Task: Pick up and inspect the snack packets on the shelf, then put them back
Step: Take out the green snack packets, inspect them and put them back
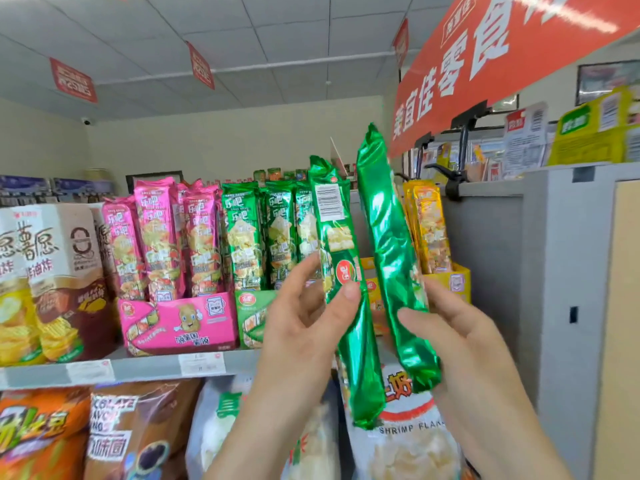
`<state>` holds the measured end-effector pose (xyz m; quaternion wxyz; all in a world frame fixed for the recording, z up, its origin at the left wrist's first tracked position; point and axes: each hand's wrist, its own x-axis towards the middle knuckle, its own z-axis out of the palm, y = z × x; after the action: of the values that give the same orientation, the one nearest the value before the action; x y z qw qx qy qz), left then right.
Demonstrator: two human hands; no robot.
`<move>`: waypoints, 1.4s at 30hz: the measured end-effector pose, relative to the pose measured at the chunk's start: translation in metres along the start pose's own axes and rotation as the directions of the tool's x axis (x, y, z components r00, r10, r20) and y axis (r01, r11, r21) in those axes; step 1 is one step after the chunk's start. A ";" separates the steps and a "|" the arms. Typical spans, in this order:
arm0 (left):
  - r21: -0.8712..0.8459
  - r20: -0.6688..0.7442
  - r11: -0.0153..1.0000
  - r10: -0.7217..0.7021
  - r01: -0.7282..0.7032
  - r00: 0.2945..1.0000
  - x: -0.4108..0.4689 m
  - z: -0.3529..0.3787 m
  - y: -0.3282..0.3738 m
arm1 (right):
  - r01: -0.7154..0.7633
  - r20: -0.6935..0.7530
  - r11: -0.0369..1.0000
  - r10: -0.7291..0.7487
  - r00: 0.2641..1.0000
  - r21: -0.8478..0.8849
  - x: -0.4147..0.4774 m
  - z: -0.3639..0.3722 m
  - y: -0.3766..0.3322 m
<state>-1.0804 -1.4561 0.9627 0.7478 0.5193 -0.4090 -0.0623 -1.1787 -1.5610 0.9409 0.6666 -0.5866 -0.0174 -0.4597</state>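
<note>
Here my left hand (304, 317) pinches one green packet (337, 237) label-side toward me for reading; my right hand (450, 327) grips another green packet (388, 237), both raised before the shelf (145, 367).

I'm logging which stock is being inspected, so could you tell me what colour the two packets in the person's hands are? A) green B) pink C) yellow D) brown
A: the left hand holds one green packet and the right hand another green packet, in front of the shelf.
</note>
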 end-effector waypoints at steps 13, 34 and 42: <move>-0.495 0.080 0.846 -0.183 0.199 0.980 -0.010 0.006 -0.010 | -0.062 0.000 0.992 0.063 0.998 -0.106 -0.040 0.006 0.019; -0.498 0.044 0.867 0.034 -0.008 0.998 -0.004 -0.019 0.000 | -0.434 0.130 0.873 0.415 0.900 0.221 -0.058 0.000 0.027; -0.408 -0.022 0.913 0.007 -0.016 1.000 0.000 -0.030 0.020 | -0.283 0.014 0.947 0.284 0.959 0.149 -0.064 -0.002 0.051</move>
<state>-1.0668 -1.4248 0.9758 0.8441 0.3501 -0.3824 -0.1366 -1.1844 -1.5299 0.8650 0.7679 -0.5296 0.0354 -0.3588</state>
